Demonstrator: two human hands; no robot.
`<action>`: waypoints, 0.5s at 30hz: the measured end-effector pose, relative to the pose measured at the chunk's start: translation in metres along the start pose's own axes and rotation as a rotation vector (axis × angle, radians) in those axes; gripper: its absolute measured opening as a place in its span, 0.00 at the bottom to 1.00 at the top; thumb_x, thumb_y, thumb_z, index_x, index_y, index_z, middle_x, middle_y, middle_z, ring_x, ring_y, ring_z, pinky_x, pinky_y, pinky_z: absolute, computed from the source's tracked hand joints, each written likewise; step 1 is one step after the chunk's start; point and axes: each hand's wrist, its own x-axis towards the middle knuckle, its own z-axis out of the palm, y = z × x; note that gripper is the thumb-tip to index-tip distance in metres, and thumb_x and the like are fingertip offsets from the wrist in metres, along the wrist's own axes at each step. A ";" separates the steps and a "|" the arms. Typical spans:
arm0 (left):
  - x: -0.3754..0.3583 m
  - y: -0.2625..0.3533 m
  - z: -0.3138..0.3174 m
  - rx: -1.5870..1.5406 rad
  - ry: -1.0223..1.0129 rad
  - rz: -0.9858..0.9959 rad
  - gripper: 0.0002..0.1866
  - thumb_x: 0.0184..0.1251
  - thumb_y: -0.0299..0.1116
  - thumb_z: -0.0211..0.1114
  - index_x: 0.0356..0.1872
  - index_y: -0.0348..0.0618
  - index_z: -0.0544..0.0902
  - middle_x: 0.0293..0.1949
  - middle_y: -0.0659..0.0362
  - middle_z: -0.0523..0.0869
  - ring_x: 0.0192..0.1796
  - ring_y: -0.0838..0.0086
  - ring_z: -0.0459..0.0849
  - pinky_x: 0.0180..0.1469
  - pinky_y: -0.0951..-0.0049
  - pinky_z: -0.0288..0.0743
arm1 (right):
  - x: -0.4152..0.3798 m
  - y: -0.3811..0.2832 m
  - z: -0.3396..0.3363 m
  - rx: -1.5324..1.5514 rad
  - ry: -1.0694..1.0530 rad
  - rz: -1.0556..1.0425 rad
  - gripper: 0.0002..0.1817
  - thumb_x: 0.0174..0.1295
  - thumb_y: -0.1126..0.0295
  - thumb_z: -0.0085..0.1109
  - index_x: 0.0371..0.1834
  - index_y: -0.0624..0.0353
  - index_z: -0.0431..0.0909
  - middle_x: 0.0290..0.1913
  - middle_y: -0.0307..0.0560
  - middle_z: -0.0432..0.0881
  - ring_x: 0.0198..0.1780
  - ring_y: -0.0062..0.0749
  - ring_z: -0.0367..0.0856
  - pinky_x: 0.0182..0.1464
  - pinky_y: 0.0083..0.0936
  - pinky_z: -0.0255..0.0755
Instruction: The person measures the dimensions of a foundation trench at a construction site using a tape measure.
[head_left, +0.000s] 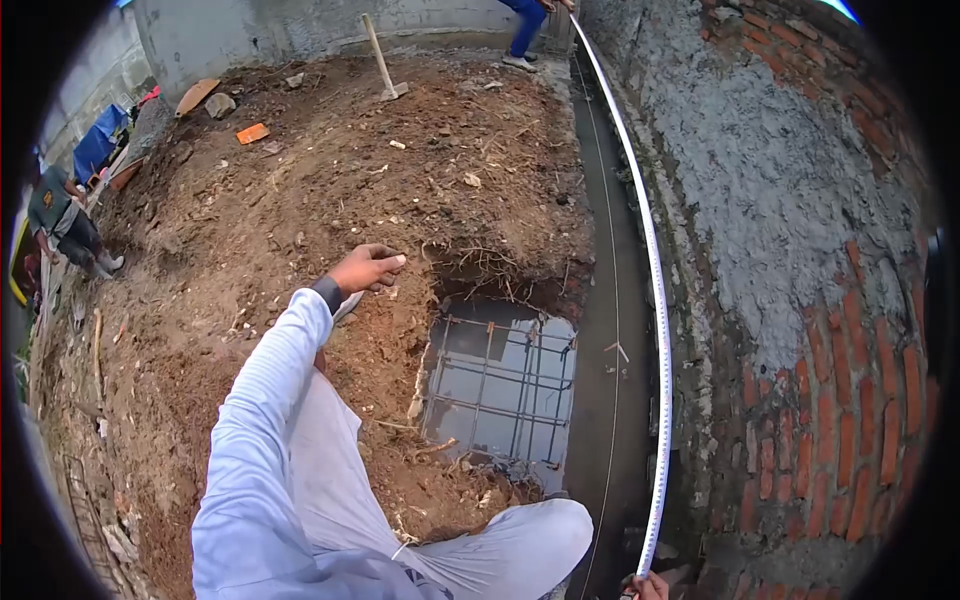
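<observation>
A long white measuring tape [657, 300] runs along the narrow trench, bowing between its two ends. At the bottom edge my right hand [652, 587] grips its near end; part of this hand is cut off by the frame. Over the dirt beside the pit, my left hand [368, 269] reaches forward with loosely extended fingers and nothing visible in them. Below it to the right lies a square pit with grey water [505, 365] and a rebar grid [480, 400]. At the far end, a person in blue trousers [527, 22] has a hand at the tape's other end.
A thin string [612, 260] runs along the trench [600, 200]. On the right rises a brick wall [860, 400], partly mortared. A long-handled tool [380, 60] stands in the dirt mound. Another person [70, 220] stands at left. An orange piece [252, 133] lies on the soil.
</observation>
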 end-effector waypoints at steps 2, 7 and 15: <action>0.017 0.010 0.081 -0.065 -0.177 0.005 0.21 0.60 0.48 0.61 0.46 0.41 0.74 0.36 0.63 0.82 0.31 0.83 0.79 0.31 0.82 0.72 | 0.009 0.004 -0.002 0.047 -0.104 -0.013 0.14 0.63 0.66 0.47 0.45 0.64 0.71 0.32 0.44 0.77 0.28 0.23 0.72 0.30 0.20 0.69; 0.003 0.066 0.233 -0.430 -0.609 -0.048 0.37 0.61 0.62 0.48 0.59 0.38 0.63 0.47 0.54 0.78 0.43 0.71 0.80 0.42 0.72 0.74 | -0.005 0.007 0.009 0.136 -0.112 0.004 0.13 0.63 0.67 0.49 0.47 0.62 0.69 0.32 0.43 0.76 0.28 0.20 0.71 0.28 0.17 0.68; -0.011 0.084 0.277 -0.999 -0.645 0.026 0.36 0.64 0.61 0.43 0.61 0.40 0.61 0.50 0.55 0.75 0.47 0.70 0.76 0.49 0.68 0.73 | -0.001 0.005 0.017 0.059 -0.187 0.069 0.14 0.64 0.69 0.46 0.52 0.60 0.65 0.37 0.49 0.78 0.31 0.25 0.73 0.29 0.19 0.70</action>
